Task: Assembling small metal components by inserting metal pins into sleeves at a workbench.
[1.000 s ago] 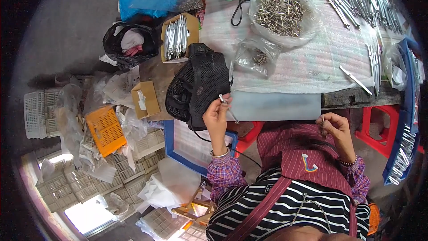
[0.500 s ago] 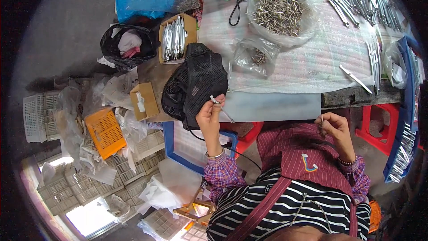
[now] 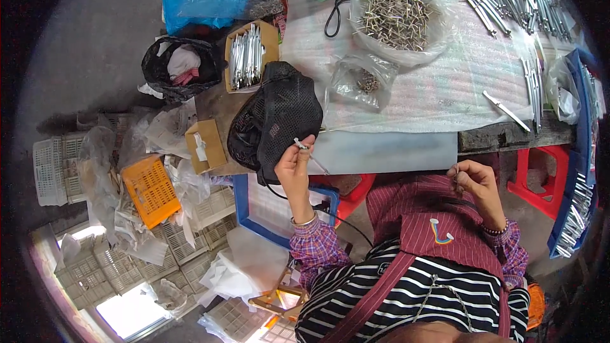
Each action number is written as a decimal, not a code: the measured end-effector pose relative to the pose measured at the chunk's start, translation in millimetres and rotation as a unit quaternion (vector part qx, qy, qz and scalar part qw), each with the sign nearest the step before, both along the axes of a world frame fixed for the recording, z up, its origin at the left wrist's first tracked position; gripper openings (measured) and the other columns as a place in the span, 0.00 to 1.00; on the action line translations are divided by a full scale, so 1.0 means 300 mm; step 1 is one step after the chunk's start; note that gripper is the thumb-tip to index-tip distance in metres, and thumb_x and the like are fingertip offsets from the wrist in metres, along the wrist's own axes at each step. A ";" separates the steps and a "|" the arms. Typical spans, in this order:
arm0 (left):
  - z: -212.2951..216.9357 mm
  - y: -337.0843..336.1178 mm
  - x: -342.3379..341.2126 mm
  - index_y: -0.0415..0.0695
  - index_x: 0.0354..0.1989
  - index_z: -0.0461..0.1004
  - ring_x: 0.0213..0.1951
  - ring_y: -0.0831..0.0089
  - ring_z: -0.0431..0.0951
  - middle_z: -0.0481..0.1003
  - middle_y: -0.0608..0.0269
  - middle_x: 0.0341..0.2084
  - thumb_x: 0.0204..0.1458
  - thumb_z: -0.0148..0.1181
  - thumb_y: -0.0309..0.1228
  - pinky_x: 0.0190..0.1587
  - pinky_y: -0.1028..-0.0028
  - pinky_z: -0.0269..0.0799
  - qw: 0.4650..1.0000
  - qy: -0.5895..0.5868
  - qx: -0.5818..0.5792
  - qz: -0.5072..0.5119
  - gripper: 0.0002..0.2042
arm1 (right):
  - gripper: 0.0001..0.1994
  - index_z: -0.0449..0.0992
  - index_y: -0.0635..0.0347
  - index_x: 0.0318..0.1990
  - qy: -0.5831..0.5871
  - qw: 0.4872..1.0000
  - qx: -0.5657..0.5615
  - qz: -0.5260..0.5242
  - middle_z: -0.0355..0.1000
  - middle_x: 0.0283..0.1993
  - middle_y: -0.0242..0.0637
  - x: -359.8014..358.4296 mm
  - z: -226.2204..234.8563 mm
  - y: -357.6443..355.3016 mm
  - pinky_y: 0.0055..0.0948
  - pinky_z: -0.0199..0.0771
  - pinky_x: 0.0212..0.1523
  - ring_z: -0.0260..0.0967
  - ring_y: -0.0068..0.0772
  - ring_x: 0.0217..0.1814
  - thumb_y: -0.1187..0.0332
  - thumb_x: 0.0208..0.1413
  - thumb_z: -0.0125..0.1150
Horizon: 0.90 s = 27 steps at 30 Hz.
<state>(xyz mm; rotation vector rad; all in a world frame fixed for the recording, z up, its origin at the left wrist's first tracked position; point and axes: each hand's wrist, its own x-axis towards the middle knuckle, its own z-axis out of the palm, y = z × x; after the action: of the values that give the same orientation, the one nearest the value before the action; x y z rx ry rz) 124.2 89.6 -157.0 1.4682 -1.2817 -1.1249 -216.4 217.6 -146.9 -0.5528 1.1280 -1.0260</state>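
Left hand pinches slim metal piece; black mesh bag just beyond it. Right hand curled, cannot tell on what; red stool to its right.

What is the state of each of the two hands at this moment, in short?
Left hand: closed, holding a slender silvery metal piece.
Right hand: closed in a pinch; whether it holds something small cannot be told.
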 end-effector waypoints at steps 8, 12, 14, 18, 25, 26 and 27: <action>-0.002 -0.004 0.006 0.27 0.40 0.70 0.40 0.66 0.76 0.73 0.45 0.38 0.53 0.51 0.24 0.47 0.71 0.71 1.000 -0.003 -0.002 -0.003 0.11 | 0.08 0.73 0.67 0.36 0.009 1.000 -0.007 0.002 0.68 0.25 0.29 0.006 -0.003 0.004 0.16 0.62 0.27 0.63 0.16 0.26 0.70 0.54 0.54; -0.005 -0.009 0.017 0.27 0.40 0.69 0.40 0.65 0.76 0.73 0.45 0.38 0.53 0.52 0.24 0.47 0.71 0.71 1.000 -0.002 -0.004 -0.006 0.11 | 0.09 0.73 0.67 0.36 0.000 1.000 0.013 0.007 0.68 0.25 0.29 0.006 0.007 0.002 0.15 0.62 0.27 0.63 0.16 0.26 0.69 0.54 0.54; 0.002 -0.012 0.009 0.29 0.36 0.72 0.37 0.74 0.75 0.75 0.52 0.36 0.52 0.54 0.25 0.44 0.77 0.69 1.000 0.011 -0.006 0.005 0.09 | 0.09 0.72 0.67 0.37 -0.006 1.000 -0.007 0.002 0.68 0.25 0.29 0.010 0.009 0.000 0.16 0.62 0.27 0.63 0.16 0.26 0.69 0.54 0.54; -0.003 -0.013 0.015 0.28 0.36 0.72 0.38 0.74 0.75 0.75 0.52 0.36 0.52 0.54 0.25 0.45 0.77 0.69 1.000 0.020 -0.010 0.002 0.10 | 0.09 0.72 0.68 0.36 0.000 1.000 0.000 0.008 0.68 0.26 0.30 0.008 0.017 -0.001 0.17 0.64 0.28 0.64 0.17 0.26 0.70 0.55 0.54; 0.002 -0.017 0.023 0.28 0.37 0.71 0.38 0.72 0.75 0.75 0.51 0.36 0.52 0.54 0.25 0.45 0.76 0.69 1.000 0.024 -0.008 0.002 0.10 | 0.09 0.72 0.68 0.36 -0.010 1.000 -0.006 0.004 0.69 0.27 0.31 0.014 0.014 -0.004 0.18 0.65 0.29 0.64 0.18 0.27 0.70 0.55 0.54; 0.003 -0.017 0.022 0.28 0.37 0.72 0.38 0.72 0.75 0.75 0.51 0.36 0.52 0.54 0.25 0.45 0.76 0.69 1.000 0.022 -0.006 0.002 0.10 | 0.09 0.72 0.68 0.36 -0.012 1.000 -0.011 0.003 0.69 0.27 0.31 0.016 0.012 -0.004 0.18 0.65 0.29 0.64 0.18 0.27 0.70 0.55 0.54; 0.002 -0.016 0.023 0.28 0.37 0.72 0.38 0.72 0.75 0.75 0.51 0.36 0.52 0.54 0.25 0.45 0.76 0.69 1.000 0.022 -0.006 0.003 0.10 | 0.09 0.72 0.68 0.36 -0.012 1.000 -0.011 0.003 0.69 0.27 0.31 0.017 0.011 -0.004 0.18 0.65 0.29 0.64 0.18 0.27 0.70 0.55 0.54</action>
<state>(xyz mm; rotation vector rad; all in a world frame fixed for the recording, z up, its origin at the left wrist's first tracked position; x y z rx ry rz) 131.1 84.9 -156.4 1.4299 -1.2523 -1.1369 -211.3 216.4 -143.7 -0.5591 1.0935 -1.0375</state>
